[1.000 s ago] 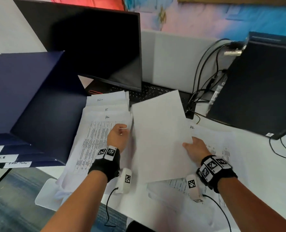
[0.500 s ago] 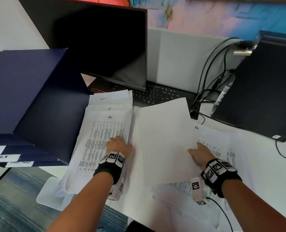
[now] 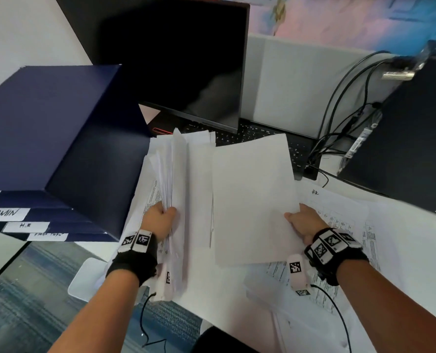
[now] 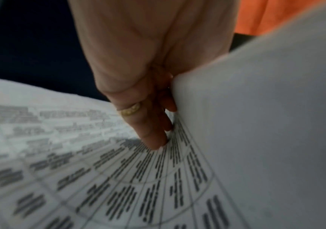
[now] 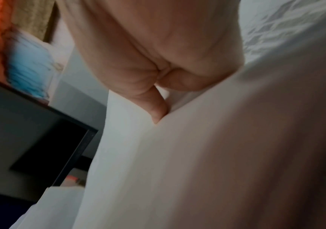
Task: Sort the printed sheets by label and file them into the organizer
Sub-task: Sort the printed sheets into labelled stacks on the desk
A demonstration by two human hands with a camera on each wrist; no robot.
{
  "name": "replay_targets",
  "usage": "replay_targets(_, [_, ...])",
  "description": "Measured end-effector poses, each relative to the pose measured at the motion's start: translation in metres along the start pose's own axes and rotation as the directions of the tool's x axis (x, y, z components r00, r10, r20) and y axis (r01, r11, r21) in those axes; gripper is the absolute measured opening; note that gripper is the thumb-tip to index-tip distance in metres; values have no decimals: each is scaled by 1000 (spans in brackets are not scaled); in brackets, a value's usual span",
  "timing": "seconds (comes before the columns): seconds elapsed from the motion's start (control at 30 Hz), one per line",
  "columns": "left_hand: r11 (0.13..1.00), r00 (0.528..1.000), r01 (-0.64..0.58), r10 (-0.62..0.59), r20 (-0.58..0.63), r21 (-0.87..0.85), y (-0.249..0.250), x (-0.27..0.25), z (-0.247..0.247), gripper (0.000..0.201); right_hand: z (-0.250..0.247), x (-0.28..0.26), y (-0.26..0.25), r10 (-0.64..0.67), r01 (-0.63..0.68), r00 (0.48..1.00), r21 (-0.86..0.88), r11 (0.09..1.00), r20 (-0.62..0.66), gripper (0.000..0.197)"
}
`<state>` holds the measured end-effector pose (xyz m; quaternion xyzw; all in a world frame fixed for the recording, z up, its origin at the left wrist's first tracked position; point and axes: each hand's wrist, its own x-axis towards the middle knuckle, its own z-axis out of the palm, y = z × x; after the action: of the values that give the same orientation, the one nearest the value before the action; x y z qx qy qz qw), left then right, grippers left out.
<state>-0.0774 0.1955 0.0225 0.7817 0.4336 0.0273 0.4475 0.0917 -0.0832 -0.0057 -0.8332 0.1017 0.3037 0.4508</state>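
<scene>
White paper everywhere: a thick stack of sheets (image 3: 176, 179) raised on edge at about 10 o'clock from frame centre, pinched at its lower end by the left hand (image 3: 160, 220). Thumb on the near face, fingers (image 4: 150, 131) slipped beneath against a printed table page, a gold ring (image 4: 129, 109) on one of them. Stack fanned slightly at the top, just right of the navy organizer (image 3: 58, 149) at 9 o'clock, with its labelled tabs reading ADMIN (image 3: 4, 213) and H.R (image 3: 24, 226) on the near ends.

At 3 o'clock from that stack, a single blank-faced sheet (image 3: 252, 200) lifted and tilted, gripped at its right edge by the right hand (image 3: 304, 221); thumb on top, curled fingers (image 5: 158, 111) behind the paper in the right wrist view.

Below and to 4 o'clock, more printed sheets (image 3: 344, 225) spread flat on the desk (image 3: 403, 238), one marked HR by hand near its top. At 12 o'clock, a dark monitor (image 3: 176, 62) over a black keyboard (image 3: 257, 136); at 2 o'clock, a second dark screen (image 3: 403, 143) with cables (image 3: 339, 103) beside it.
</scene>
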Motion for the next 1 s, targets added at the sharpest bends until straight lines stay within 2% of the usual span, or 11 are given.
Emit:
replay_targets(0.1, [997, 1000, 20, -21, -14, -76, 2, 4, -24, 18, 27, 2, -18, -28, 28, 1000, -29, 999, 13, 32])
replay_targets(0.2, [995, 1000, 6, -8, -24, -99, 2, 6, -48, 38, 59, 2, -36, -55, 57, 998, -52, 997, 44, 28])
replay_targets(0.33, [985, 999, -47, 42, -31, -164, 2, 8, -69, 18, 103, -2, -61, -54, 62, 995, -99, 993, 82, 16])
replay_targets(0.4, [978, 998, -53, 50, -23, -203, 3, 10, -75, 17, 123, -6, -72, -50, 62, 993, -105, 993, 108, 19])
replay_targets(0.5, [967, 999, -51, 52, -3, -251, 3, 13, -81, 17, 152, -10, -83, -80, 102, 985, -146, 984, 154, 36])
replay_targets(0.67, [953, 997, -58, 72, 38, -297, 6, 15, -76, 19, 193, -18, -94, -95, 139, 972, -204, 969, 214, 39])
replay_targets(0.73, [957, 995, -77, 92, 39, -280, 7, 15, -71, 14, 201, -23, -95, -87, 146, 965, -232, 962, 249, 40])
replay_targets(0.83, [965, 991, -100, 119, 63, -244, 6, 16, -60, 17, 202, -18, -93, -92, 147, 962, -202, 968, 257, 41])
replay_targets(0.87, [965, 989, -100, 122, 78, -242, 6, 17, -56, 18, 199, -16, -92, -106, 151, 963, -173, 973, 247, 37])
replay_targets(0.93, [967, 988, -93, 119, 98, -236, 4, 20, -47, 16, 191, -7, -88, -118, 150, 965, -124, 981, 236, 17])
replay_targets(1.0, [974, 986, -101, 125, 109, -202, 4, 21, -37, 16, 178, -5, -84, -116, 146, 954, -90, 985, 276, 23])
